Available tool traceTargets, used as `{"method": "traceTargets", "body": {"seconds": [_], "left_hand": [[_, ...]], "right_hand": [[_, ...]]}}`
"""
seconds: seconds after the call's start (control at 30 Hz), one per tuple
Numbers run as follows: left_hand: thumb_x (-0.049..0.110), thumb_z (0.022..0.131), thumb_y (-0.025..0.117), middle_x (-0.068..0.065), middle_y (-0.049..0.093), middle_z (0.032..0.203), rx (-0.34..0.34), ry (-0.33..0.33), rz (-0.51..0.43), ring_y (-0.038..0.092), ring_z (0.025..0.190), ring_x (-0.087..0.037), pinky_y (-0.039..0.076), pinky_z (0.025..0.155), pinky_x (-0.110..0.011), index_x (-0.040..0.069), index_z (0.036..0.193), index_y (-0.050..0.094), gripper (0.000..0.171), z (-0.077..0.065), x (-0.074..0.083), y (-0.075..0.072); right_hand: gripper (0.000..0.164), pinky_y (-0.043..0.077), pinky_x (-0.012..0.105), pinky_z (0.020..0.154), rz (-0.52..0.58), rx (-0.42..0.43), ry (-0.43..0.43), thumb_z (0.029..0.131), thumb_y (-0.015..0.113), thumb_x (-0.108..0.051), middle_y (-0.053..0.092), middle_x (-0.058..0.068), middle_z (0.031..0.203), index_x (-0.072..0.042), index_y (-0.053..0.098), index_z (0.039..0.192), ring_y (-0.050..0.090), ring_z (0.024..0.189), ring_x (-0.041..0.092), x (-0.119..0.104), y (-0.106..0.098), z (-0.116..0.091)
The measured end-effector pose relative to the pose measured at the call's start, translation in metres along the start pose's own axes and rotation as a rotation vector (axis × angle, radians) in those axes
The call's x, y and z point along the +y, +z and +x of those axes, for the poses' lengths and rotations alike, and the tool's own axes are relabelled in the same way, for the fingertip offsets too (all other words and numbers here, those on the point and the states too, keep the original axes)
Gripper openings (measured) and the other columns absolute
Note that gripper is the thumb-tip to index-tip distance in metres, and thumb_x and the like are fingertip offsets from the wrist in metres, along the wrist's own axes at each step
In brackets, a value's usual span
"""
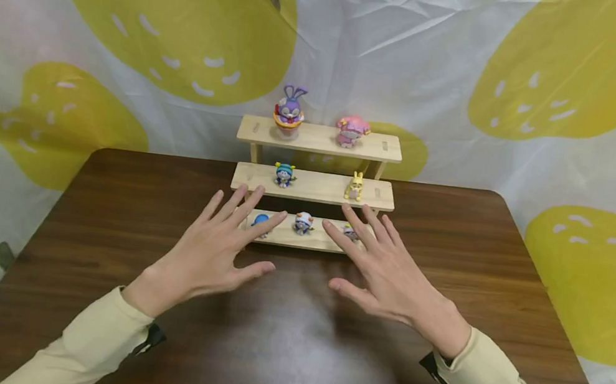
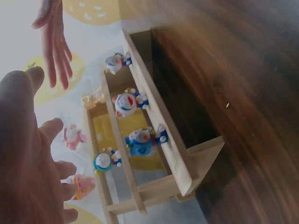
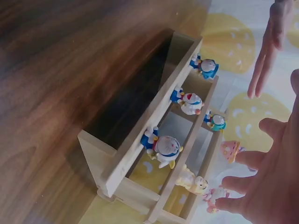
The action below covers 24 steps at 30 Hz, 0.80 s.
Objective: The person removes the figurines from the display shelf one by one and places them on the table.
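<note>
Both hands hover in front of a three-tier wooden display shelf [image 1: 314, 186], fingers spread and holding nothing. The left hand [image 1: 215, 245] is at the shelf's left side, partly covering a blue figurine [image 1: 261, 219] on the lowest tier. On the right, the other hand [image 1: 384, 269] partly hides a small figurine [image 1: 350, 233]. Between them a white-hooded figurine [image 1: 303, 223] stands on that tier. The middle tier bears a teal-capped figurine [image 1: 284, 176] and a yellow rabbit figurine [image 1: 354, 186]. On top are a purple rabbit figurine [image 1: 290, 112] and a pink figurine [image 1: 351, 131].
The shelf stands at the back of a dark brown wooden table [image 1: 281, 339]. Behind the table hangs a white cloth [image 1: 390, 50] printed with large yellow fruit shapes. Long pale sleeves [image 1: 95, 338] cover the forearms, and dark straps show at the wrists.
</note>
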<state>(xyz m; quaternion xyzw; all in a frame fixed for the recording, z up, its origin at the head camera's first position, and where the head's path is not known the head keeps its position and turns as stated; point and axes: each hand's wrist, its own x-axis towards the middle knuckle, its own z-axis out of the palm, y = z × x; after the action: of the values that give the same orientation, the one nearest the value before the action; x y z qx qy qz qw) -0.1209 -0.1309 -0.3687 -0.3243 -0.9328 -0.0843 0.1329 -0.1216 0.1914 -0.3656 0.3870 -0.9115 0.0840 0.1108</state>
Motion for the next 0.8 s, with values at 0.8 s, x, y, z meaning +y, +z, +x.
{"method": "traceTargets", "body": {"seconds": [0.8], "left_hand": [[0.061,0.1,0.046,-0.018,0.017,0.169,-0.071,-0.117,-0.001,0.017,0.155,-0.04,0.014,0.123,-0.061,0.033,0.161,0.029,0.069,0.021,-0.036,-0.01]], "right_hand": [[0.069,0.032,0.066,0.112,0.122,0.19,0.014,0.104,0.046,-0.052,0.027,0.023,0.164,-0.016,0.031,0.16,0.03,0.149,0.044,0.031,-0.028,0.045]]}}
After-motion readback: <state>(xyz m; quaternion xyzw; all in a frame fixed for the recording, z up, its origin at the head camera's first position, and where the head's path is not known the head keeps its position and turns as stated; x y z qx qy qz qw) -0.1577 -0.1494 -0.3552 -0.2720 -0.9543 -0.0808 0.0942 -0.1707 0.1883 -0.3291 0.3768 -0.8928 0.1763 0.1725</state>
